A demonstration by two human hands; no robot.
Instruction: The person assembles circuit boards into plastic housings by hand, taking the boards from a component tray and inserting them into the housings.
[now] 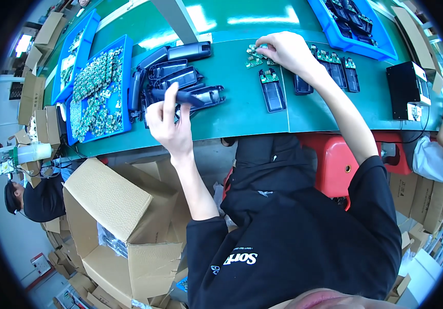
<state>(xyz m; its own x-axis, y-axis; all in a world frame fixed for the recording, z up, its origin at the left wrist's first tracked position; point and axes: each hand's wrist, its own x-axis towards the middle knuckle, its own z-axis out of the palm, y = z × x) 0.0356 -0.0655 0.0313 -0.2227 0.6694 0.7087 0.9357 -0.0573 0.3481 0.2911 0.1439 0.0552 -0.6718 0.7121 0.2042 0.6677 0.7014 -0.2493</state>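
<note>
My left hand (169, 126) is closed round a black plastic casing (193, 98) at the near edge of a pile of similar casings (172, 80). Fingers of my right hand (291, 51) pinch a small green circuit board (260, 47) at the far side of the bench, partly hidden by the fingertips. Loose boards (254, 64) lie just under that hand. Nearer to me, a single black casing (273, 98) lies flat with a green board at its far end. To the right of my right wrist, several casings (352, 77) stand side by side with boards at their far ends.
A blue tray (128, 67) heaped with green boards sits at the left, another blue bin (94, 20) behind it. Far right, a blue crate (329, 33) holds black parts. A black box-shaped device (405, 90), a metal post (176, 20), red stool (329, 159) and open carton (105, 198) are around.
</note>
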